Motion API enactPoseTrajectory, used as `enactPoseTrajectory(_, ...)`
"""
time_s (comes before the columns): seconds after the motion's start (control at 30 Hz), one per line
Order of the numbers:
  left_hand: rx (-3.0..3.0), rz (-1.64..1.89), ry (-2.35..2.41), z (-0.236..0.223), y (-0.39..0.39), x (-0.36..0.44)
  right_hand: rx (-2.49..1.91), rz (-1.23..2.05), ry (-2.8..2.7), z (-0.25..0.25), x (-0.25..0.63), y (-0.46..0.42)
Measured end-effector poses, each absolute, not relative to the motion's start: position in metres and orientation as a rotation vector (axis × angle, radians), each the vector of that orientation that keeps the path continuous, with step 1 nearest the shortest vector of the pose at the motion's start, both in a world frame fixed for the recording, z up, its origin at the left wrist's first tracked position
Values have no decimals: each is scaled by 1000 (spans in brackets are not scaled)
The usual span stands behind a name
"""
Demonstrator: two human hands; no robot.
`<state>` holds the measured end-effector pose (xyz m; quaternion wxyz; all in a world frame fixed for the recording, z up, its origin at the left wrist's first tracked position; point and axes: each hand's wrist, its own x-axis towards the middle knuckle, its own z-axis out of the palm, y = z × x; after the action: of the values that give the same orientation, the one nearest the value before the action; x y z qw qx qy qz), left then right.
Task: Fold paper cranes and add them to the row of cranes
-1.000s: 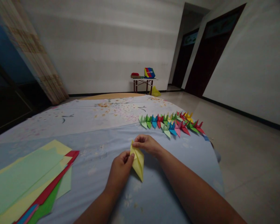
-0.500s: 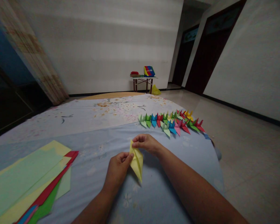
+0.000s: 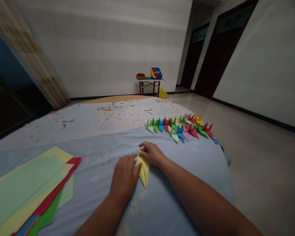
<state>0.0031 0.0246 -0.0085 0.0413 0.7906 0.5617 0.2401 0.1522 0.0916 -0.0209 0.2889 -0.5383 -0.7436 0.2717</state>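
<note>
Single head-worn view from above the near table edge [image 3: 182, 196]; facing forward and down.

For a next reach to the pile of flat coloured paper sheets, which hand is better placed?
Left, I think: the left hand is nearer the pile. The right hand is farther away, at the upper end of the folded, pointed yellow paper.

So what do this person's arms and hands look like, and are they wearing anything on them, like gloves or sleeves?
Both the left hand and the right hand are bare, with no gloves. No sleeve shows on either forearm as far as the picture reaches. I see no watch, bracelet, cable or marking; any small ring would be hard to make out.
</note>
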Motion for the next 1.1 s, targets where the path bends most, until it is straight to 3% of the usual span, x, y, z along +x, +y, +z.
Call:
enactPoseTrajectory(0.53, 2667, 393, 1643, -5, 9, 15, -1627, 163, -2358, -20, 143, 81)
enactPoseTrajectory(1.1, 2663, 440, 1639, 3, -2, 16, -1647, 199, -2383, -23, 151, 90)
